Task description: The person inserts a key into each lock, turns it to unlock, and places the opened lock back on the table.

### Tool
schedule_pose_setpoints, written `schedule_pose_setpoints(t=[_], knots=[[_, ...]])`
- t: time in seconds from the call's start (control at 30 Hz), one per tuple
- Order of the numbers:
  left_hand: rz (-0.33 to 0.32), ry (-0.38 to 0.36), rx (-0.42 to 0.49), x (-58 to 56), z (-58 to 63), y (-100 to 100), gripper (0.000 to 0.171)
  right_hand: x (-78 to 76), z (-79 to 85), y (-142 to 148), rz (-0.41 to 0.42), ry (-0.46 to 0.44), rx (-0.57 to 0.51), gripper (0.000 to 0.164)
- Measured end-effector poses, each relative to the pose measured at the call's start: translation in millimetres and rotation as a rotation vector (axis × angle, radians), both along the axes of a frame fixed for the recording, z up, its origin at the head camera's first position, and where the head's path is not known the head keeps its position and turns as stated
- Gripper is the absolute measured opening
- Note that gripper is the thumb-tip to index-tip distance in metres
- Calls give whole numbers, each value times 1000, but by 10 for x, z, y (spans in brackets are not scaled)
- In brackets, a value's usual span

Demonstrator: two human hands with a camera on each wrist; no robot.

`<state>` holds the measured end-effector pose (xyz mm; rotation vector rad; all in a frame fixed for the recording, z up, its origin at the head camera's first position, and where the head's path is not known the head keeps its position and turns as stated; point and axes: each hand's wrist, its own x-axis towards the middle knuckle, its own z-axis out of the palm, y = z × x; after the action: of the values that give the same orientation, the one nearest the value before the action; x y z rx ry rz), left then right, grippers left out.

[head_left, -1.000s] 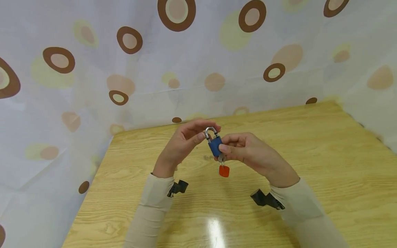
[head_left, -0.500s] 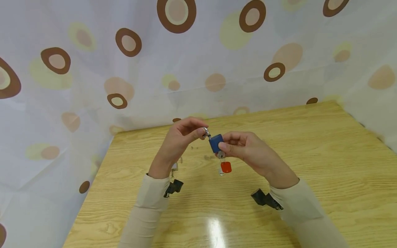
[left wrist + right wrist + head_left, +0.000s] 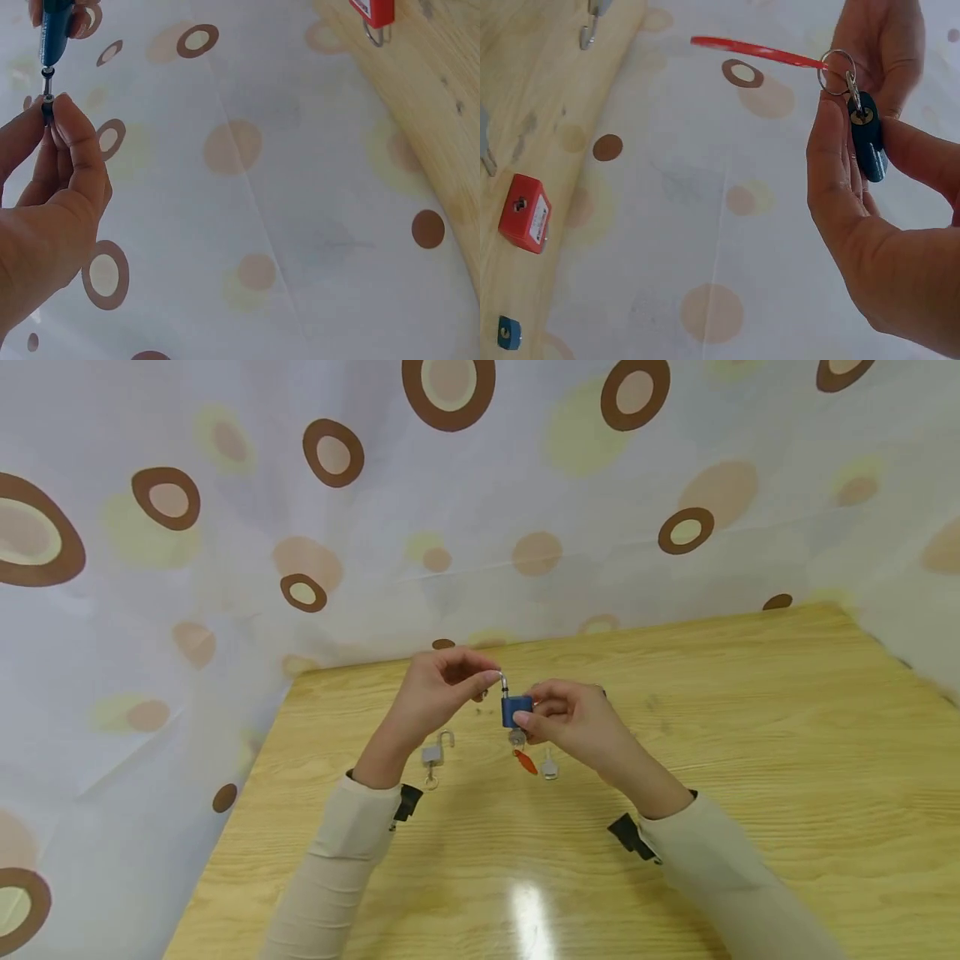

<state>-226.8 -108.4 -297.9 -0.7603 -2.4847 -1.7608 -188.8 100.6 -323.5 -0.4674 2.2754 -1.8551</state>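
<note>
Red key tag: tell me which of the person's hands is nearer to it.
Right. In the head view, the right hand grips the blue padlock just above the red key tag; the left hand pinches the shackle, farther up.

A small, boxy blue metal padlock [image 3: 517,713] is held up in the air, standing upright. The right hand [image 3: 581,720] pinches it by its sides. A bent, shiny silver metal loop [image 3: 505,685] sticks up from the padlock's top, on the side near the left hand [image 3: 435,697], which pinches the loop's top. A silver metal key [image 3: 517,737] sits in the padlock's bottom. A thin, round silver ring [image 3: 837,72] goes through the key, and a flat red tag [image 3: 526,762] hangs tilted below the padlock
</note>
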Motion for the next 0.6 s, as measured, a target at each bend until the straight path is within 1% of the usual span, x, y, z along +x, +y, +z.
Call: schedule_pose_setpoints(t=[0.1,0.3,0.43,0.6], knots=[[24,-6,-69,0,-44,-48,13,-52,-81,-96,26,-19,25,33],[72,-23,-155,-7,-173,-130,12,-156,-232,-214,79,-67,60,31],[76,-45,-193,-15,-269,-172,13,-200,-322,-263,109,-110,76,29],[91,-99,-233,-40,-425,-236,15,-252,-430,-328,158,-150,108,27]])
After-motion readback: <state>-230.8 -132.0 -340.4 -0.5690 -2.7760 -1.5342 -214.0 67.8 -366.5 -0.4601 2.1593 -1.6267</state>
